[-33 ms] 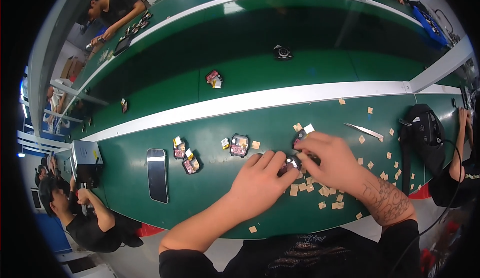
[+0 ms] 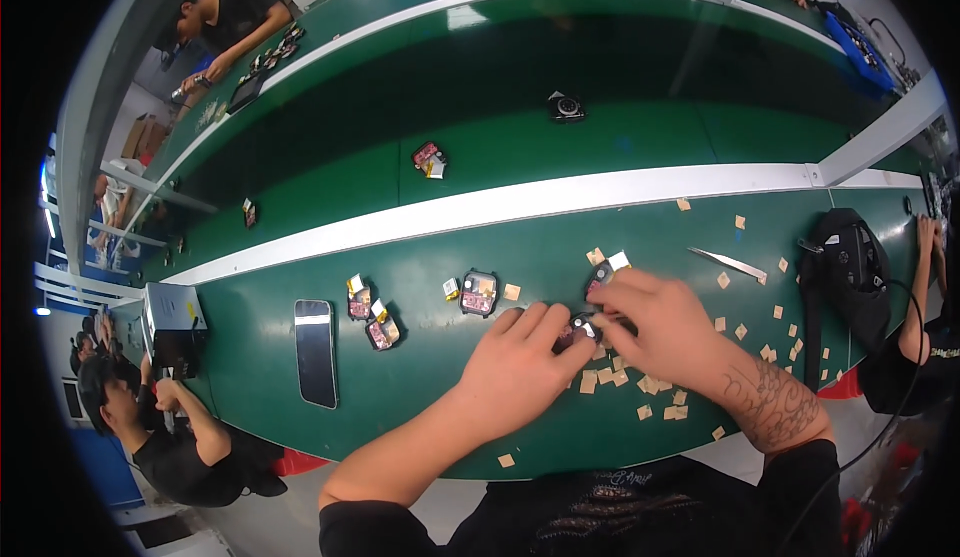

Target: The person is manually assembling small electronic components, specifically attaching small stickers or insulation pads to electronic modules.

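My left hand (image 2: pixel 518 359) is closed on a small dark watch case (image 2: pixel 583 329) just above the green table. My right hand (image 2: pixel 655 325) reaches the same case from the right, thumb and forefinger pinched together at its top. Whatever lies between those fingertips is too small to make out. Beyond my right knuckles, another opened watch case (image 2: pixel 600 275) lies partly covered. To the left of my hands sits an opened watch case (image 2: pixel 479 292) with a small battery (image 2: pixel 451 289) beside it. Farther left are two more opened cases (image 2: pixel 382 331) with batteries.
Many small tan squares (image 2: pixel 650 385) are scattered around my right wrist. Tweezers (image 2: pixel 728 262) lie beyond it. A phone (image 2: pixel 317 353) rests on the left, a black bag (image 2: pixel 845 267) on the right. Past the white rail (image 2: pixel 500 205), watch parts (image 2: pixel 430 160) sit on a green strip. Other people work nearby.
My right fingers have shifted very slightly at the watch case. The watch parts beyond the rail sit a touch farther right. My left hand stays in place.
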`<action>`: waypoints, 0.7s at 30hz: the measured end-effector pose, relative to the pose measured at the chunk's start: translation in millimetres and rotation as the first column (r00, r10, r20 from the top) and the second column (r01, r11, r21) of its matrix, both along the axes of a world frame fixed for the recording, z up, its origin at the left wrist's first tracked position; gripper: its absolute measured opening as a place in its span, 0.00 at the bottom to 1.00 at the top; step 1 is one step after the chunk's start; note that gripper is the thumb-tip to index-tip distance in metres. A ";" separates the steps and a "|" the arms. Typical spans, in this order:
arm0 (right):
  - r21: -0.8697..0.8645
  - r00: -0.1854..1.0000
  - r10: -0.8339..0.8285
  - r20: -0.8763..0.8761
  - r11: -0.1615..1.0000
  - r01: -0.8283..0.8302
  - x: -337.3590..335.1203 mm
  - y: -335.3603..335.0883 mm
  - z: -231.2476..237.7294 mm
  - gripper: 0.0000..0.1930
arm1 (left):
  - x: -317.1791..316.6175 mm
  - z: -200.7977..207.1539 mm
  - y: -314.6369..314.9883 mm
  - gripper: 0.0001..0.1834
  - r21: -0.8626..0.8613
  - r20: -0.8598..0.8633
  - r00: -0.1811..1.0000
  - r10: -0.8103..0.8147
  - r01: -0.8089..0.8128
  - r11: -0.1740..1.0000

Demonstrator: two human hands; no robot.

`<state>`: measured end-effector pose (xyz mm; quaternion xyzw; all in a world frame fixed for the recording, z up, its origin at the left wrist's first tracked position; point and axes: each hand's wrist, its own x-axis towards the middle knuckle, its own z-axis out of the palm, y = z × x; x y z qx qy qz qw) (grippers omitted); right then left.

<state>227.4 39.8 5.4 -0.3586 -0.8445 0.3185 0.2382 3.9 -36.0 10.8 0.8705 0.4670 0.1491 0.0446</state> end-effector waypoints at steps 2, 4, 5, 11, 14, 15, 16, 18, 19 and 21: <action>0.097 0.997 0.060 0.049 0.993 -0.064 -2.2 -4.0 2.2 0.09 | -6.2 -6.5 3.0 0.14 0.007 0.206 0.978 -0.036 0.036 0.999; 0.185 0.996 0.069 0.059 0.980 -0.079 -1.0 -5.2 4.4 0.09 | -7.6 -8.1 5.2 0.16 0.029 0.266 0.963 -0.049 0.043 0.999; 0.141 0.996 0.083 0.042 0.986 -0.088 -0.5 -5.6 7.6 0.10 | -8.0 -8.1 5.2 0.17 0.049 0.326 0.943 -0.065 0.052 0.997; -0.129 0.981 0.099 -0.164 0.984 -0.121 4.1 -1.5 11.4 0.12 | -7.4 -1.3 7.1 0.24 0.129 0.477 0.875 -0.086 0.027 0.991; -0.178 0.973 0.092 -0.213 0.975 -0.131 2.7 -1.8 12.8 0.13 | -8.4 1.1 7.0 0.28 -0.059 0.573 0.819 0.024 0.012 0.998; -0.142 0.971 0.075 -0.227 0.984 -0.109 1.7 -2.6 13.2 0.13 | -9.6 -1.2 6.6 0.28 -0.137 0.598 0.799 0.062 0.025 0.990; -0.138 0.969 0.083 -0.231 0.983 -0.117 0.5 -3.2 11.3 0.13 | -8.8 -2.6 4.1 0.28 -0.134 0.595 0.801 0.066 0.017 0.991; -0.059 0.972 0.096 -0.215 0.992 -0.111 -1.8 -4.9 4.5 0.13 | -5.2 -4.1 -0.1 0.23 -0.359 0.707 0.651 0.276 -0.006 0.933; -0.054 0.971 0.106 -0.215 0.991 -0.120 -1.5 -5.4 2.4 0.13 | -3.4 0.1 1.2 0.19 -0.396 0.710 0.634 0.307 -0.001 0.918; -0.044 0.969 0.080 -0.235 0.995 -0.092 -1.0 -6.3 -0.2 0.16 | 1.4 6.3 1.6 0.17 -0.463 0.637 0.676 0.370 -0.048 0.885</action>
